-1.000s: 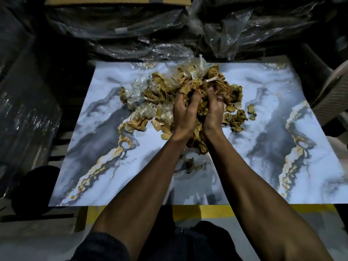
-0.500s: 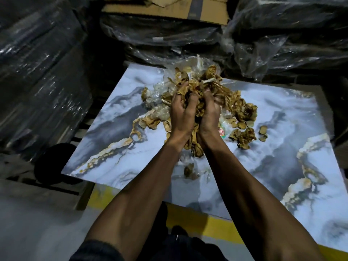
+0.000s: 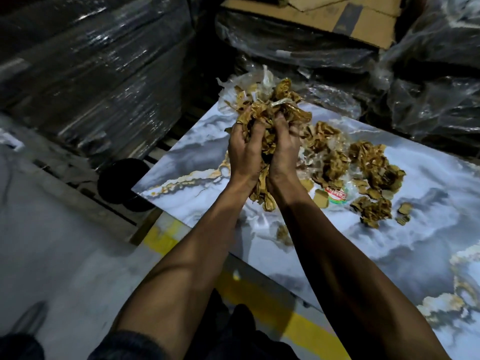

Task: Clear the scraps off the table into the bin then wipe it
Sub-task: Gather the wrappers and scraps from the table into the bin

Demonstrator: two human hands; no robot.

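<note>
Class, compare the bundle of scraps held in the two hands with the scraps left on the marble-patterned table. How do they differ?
The held bundle is squeezed into one tight clump, while the scraps on the table lie loose in separate heaps and bits. The held bundle is raised between the left hand and right hand; the scraps on the table rest flat on the table. Both are crumpled golden-brown pieces mixed with clear plastic.

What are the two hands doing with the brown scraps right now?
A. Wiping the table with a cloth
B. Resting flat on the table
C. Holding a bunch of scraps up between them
C: the left hand and right hand grip a bunch of scraps between them, above the table.
</note>
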